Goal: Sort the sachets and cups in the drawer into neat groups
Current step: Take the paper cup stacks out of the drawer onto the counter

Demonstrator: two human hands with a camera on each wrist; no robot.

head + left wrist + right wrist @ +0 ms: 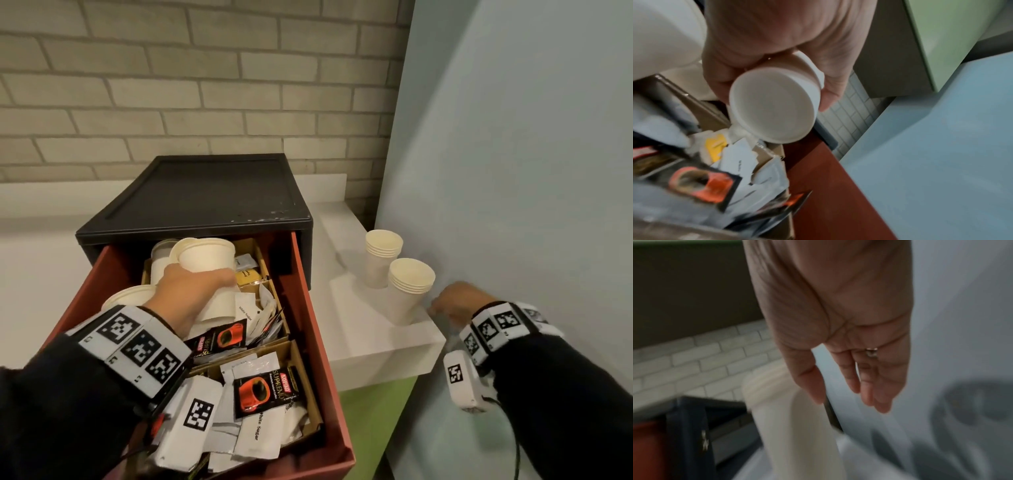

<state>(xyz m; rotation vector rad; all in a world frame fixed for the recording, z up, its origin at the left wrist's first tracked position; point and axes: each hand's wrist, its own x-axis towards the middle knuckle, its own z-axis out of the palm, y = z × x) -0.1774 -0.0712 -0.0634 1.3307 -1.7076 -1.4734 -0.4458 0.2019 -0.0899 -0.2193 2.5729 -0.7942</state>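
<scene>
My left hand (186, 291) grips a paper cup (205, 255) at twelve o'clock; squeezing could crush it. My right hand (455, 303) hangs relaxed, holding nothing.

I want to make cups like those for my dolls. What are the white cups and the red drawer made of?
The white cups look like thin matte paper: rolled rims, nested in stacks. The red drawer seems smooth plastic or painted board; its even, faintly shiny wall leaves that open.
</scene>
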